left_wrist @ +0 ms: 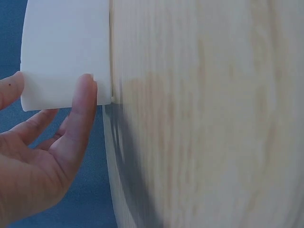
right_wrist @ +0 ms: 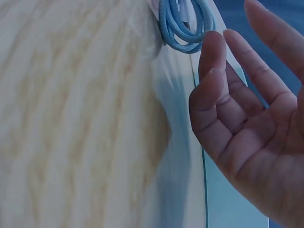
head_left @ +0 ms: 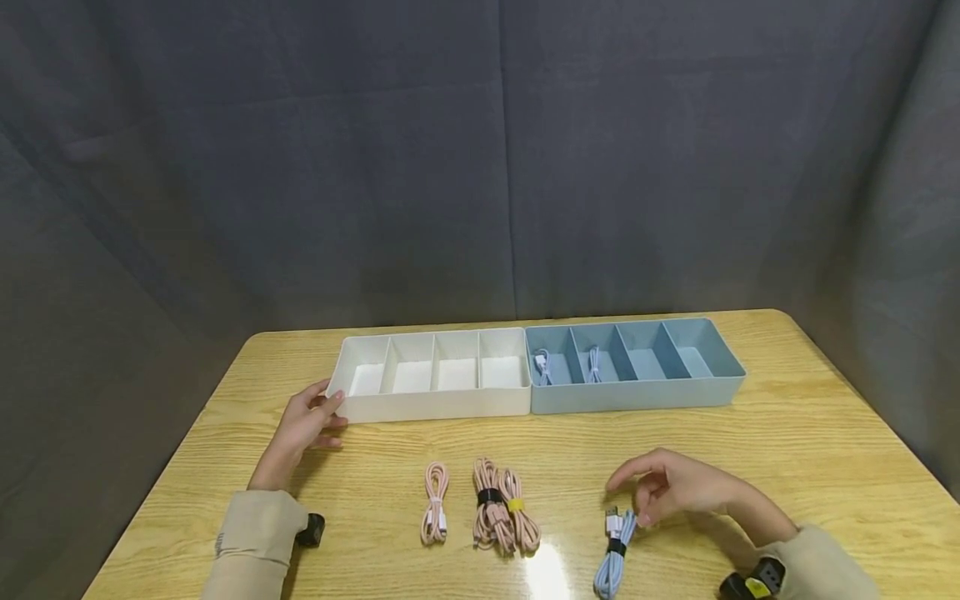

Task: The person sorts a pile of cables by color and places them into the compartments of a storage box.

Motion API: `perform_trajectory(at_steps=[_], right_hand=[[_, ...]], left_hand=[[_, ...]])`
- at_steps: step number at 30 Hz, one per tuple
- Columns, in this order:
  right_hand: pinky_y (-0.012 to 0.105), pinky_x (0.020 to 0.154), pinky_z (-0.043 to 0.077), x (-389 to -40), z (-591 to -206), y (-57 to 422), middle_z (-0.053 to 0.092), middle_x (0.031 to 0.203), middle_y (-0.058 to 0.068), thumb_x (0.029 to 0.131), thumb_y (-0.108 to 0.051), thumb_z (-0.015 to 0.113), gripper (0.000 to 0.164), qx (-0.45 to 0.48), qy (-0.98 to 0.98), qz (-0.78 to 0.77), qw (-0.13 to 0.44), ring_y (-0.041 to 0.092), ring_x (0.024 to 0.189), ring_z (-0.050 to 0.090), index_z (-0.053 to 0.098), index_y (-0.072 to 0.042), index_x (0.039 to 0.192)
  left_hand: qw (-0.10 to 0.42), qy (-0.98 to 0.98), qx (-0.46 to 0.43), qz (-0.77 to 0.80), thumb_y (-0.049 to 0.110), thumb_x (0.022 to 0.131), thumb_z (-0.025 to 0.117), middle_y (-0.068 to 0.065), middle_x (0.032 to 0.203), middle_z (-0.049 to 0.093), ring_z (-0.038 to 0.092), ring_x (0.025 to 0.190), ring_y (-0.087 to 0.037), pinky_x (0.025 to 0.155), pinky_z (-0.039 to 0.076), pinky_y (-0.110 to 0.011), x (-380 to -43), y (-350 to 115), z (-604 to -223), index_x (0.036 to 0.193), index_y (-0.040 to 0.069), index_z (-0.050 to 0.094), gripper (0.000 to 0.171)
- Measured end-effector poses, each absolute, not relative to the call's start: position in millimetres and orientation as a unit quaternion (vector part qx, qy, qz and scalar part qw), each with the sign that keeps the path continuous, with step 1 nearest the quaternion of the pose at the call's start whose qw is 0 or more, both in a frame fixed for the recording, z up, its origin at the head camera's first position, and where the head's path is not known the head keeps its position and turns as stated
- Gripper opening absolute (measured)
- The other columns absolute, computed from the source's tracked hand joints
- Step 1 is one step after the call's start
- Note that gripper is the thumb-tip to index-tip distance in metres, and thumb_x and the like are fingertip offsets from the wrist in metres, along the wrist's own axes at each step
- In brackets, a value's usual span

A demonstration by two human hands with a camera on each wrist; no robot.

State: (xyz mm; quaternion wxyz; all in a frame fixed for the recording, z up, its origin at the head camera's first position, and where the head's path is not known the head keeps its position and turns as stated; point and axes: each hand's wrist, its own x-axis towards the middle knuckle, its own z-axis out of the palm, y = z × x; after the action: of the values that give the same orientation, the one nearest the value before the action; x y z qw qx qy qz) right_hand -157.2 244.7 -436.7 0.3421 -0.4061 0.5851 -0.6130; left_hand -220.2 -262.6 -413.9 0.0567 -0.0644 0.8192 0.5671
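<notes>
In the head view my left hand point(head_left: 303, 421) grips the left front corner of the white divided box point(head_left: 435, 407), thumb and fingers about its end wall. The left wrist view shows these fingers around the white end point(left_wrist: 66, 57). My right hand point(head_left: 682, 483), its fingers bent and holding nothing, hovers over a bundled light-blue USB cable point(head_left: 611, 571) with a black strap. The thumb is close by the cable's plug; whether they touch I cannot tell. In the right wrist view the blue cable loops point(right_wrist: 183, 28) appear beyond the fingertips.
A blue divided box point(head_left: 637, 397) adjoins the white one; its two left compartments each hold a pale cable point(head_left: 543, 367). On the wooden table lie a pink cable point(head_left: 434, 504), pink cables with a black strap point(head_left: 491, 508) and one with a yellow strap point(head_left: 517, 508). Dark curtains hang behind.
</notes>
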Motion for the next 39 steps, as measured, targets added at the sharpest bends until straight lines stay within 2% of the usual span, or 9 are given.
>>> perform_trajectory(at_steps=[3,8,12,19,23,33,39], right_hand=[[0.023,0.060,0.054,-157.4,-437.9,241.8,0.053,0.075,0.033,0.082,0.008,0.060,0.042,-0.413,0.584,-0.605,0.349,0.005,0.073,0.059,0.044,0.018,0.119],[0.021,0.056,0.051,-157.5,-439.8,238.4,0.055,0.073,0.028,0.081,0.008,0.062,0.041,-0.426,0.588,-0.593,0.347,0.005,0.068,0.056,0.047,0.017,0.117],[0.019,0.053,0.050,-157.0,-440.6,237.1,0.048,0.068,0.031,0.079,0.007,0.064,0.039,-0.431,0.598,-0.581,0.345,0.006,0.063,0.052,0.049,0.016,0.114],[0.017,0.058,0.051,-155.9,-439.2,235.9,0.052,0.097,0.031,0.077,0.005,0.067,0.038,-0.424,0.612,-0.572,0.345,0.004,0.069,0.052,0.053,0.014,0.112],[0.019,0.057,0.052,-156.9,-440.1,235.0,0.054,0.102,0.027,0.077,0.004,0.068,0.036,-0.429,0.627,-0.558,0.333,0.003,0.069,0.052,0.056,0.010,0.110],[0.010,0.053,0.045,-158.7,-440.4,231.6,0.055,0.094,0.025,0.076,0.009,0.063,0.024,-0.412,0.636,-0.560,0.335,0.000,0.065,0.051,0.060,0.011,0.100],[0.011,0.045,0.037,-158.0,-440.8,232.0,0.055,0.074,0.030,0.078,0.011,0.060,0.018,-0.420,0.639,-0.561,0.316,0.000,0.058,0.044,0.059,0.012,0.095]], left_hand=[[0.056,0.819,-0.066,0.567,0.027,0.097,0.046,-0.020,0.108,0.043,0.060,0.085,-0.024,0.064,0.058,-0.037,-219.9,-262.4,-413.6,0.141,-0.001,0.024,0.058],[0.056,0.820,-0.070,0.565,0.028,0.096,0.046,-0.020,0.109,0.044,0.060,0.086,-0.025,0.065,0.057,-0.037,-220.9,-262.8,-414.8,0.141,0.000,0.025,0.057],[0.057,0.819,-0.069,0.566,0.028,0.096,0.046,-0.020,0.110,0.044,0.059,0.085,-0.025,0.065,0.058,-0.037,-220.9,-262.8,-414.7,0.141,-0.001,0.025,0.057],[0.061,0.818,-0.070,0.567,0.027,0.096,0.046,-0.020,0.110,0.042,0.059,0.086,-0.026,0.064,0.058,-0.037,-219.7,-261.3,-412.1,0.141,-0.002,0.023,0.058],[0.062,0.818,-0.073,0.567,0.027,0.097,0.046,-0.020,0.110,0.042,0.059,0.087,-0.026,0.064,0.058,-0.037,-220.0,-261.0,-411.7,0.142,-0.001,0.023,0.058],[0.063,0.816,-0.078,0.570,0.027,0.096,0.046,-0.019,0.109,0.043,0.059,0.084,-0.023,0.064,0.058,-0.035,-220.6,-261.2,-411.8,0.142,-0.001,0.023,0.058],[0.063,0.815,-0.079,0.571,0.027,0.097,0.045,-0.019,0.109,0.042,0.059,0.083,-0.022,0.064,0.058,-0.035,-220.4,-261.6,-412.3,0.142,0.000,0.023,0.057]])
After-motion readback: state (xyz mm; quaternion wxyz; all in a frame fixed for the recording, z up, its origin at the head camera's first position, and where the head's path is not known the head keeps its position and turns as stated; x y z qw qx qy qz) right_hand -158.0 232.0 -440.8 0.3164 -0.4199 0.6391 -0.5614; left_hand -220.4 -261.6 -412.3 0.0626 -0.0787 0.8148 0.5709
